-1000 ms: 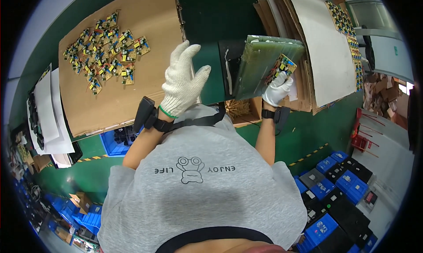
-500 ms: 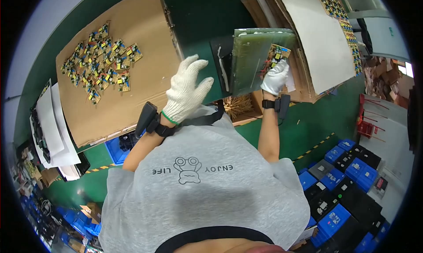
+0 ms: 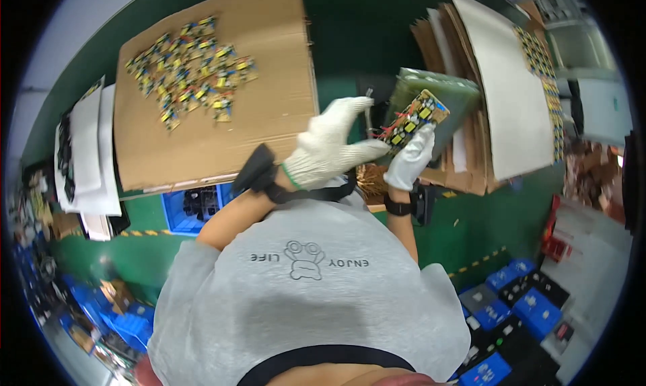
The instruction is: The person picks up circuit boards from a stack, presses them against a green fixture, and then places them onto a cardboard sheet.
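right hand (image 3: 409,163), white glove: clamped on lower edge of small circuit board (image 3: 412,119), held raised above green bench (image 3: 350,43), in front of green tray (image 3: 441,107). left hand (image 3: 326,150), white glove: released, fingers spread, fingertips just beside board, gripping nothing. board judged light, stiff, fragile; upstanding yellow and blue parts likely to snap or bend. grip by bare edges only, never by parts. more such boards scattered on cardboard sheet (image 3: 208,144) at left, well apart.
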Tool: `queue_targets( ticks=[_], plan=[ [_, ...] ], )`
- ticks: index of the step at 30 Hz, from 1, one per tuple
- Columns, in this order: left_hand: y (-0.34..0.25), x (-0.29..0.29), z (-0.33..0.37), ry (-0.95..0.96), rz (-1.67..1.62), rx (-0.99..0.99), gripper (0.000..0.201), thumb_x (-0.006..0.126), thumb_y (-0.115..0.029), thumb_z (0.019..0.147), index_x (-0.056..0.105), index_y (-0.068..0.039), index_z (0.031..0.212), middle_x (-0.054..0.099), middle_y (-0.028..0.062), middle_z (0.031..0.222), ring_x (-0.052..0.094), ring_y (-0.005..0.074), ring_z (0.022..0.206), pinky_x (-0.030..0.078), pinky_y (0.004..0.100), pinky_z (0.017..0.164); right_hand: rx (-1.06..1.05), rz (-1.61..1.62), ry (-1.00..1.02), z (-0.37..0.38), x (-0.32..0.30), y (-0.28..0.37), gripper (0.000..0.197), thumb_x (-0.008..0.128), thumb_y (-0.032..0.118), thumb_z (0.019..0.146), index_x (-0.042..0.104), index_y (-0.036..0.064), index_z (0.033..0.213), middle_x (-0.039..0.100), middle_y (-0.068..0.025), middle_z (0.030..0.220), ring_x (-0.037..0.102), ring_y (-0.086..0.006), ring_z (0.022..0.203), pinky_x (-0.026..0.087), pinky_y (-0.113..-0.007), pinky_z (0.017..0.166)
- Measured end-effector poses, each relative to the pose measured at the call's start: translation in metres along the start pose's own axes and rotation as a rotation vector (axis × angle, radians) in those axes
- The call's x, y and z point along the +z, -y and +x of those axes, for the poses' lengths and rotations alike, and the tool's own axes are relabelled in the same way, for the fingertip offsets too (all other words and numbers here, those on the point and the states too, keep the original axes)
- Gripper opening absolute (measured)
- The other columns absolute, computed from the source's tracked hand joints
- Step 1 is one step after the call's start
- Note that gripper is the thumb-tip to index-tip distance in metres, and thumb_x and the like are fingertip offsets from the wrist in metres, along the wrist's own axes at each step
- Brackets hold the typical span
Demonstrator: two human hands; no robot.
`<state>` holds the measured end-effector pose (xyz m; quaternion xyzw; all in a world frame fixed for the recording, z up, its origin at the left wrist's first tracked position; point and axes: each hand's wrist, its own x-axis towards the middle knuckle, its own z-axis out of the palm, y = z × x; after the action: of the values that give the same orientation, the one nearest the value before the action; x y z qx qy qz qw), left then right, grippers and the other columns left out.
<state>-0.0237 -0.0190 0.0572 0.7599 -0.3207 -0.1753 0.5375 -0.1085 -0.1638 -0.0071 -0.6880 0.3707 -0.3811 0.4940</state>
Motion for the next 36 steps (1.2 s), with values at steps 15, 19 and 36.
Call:
queue_targets(
  ticks=[15, 19, 36],
  plan=[
    [0.035, -0.092, -0.045, -0.233, 0.829, 0.182, 0.06, 0.077, -0.026, 0.056, 0.056, -0.01, 0.11, 0.055, 0.0027, 0.076, 0.059, 0.0207, 0.073, 0.044, 0.0337, 0.063, -0.199, -0.333, 0.858, -0.028, 0.105, 0.08, 0.04, 0.051, 0.03, 0.098, 0.059, -0.0009, 0.074, 0.047, 0.0019, 0.059, 0.035, -0.0074, 0.058, 0.033, -0.028, 0.052],
    [0.044, -0.127, -0.063, -0.312, 0.787, 0.137, 0.058, 0.079, -0.024, 0.055, 0.056, -0.011, 0.106, 0.058, 0.0032, 0.079, 0.06, 0.0224, 0.076, 0.048, 0.0347, 0.068, -0.042, -0.038, 1.028, -0.04, 0.145, 0.086, 0.042, 0.049, 0.032, 0.099, 0.059, -0.0004, 0.074, 0.045, 0.004, 0.061, 0.036, -0.0053, 0.06, 0.032, -0.026, 0.052],
    [0.091, -0.217, -0.08, -0.397, 0.745, 0.065, 0.057, 0.081, -0.027, 0.057, 0.058, -0.01, 0.106, 0.061, 0.0058, 0.083, 0.062, 0.0237, 0.08, 0.05, 0.0362, 0.068, 0.068, -0.01, 1.187, -0.069, 0.252, 0.088, 0.044, 0.048, 0.036, 0.099, 0.064, -0.0021, 0.084, 0.047, 0.0056, 0.067, 0.04, -0.0044, 0.065, 0.034, -0.024, 0.057]
  ],
)
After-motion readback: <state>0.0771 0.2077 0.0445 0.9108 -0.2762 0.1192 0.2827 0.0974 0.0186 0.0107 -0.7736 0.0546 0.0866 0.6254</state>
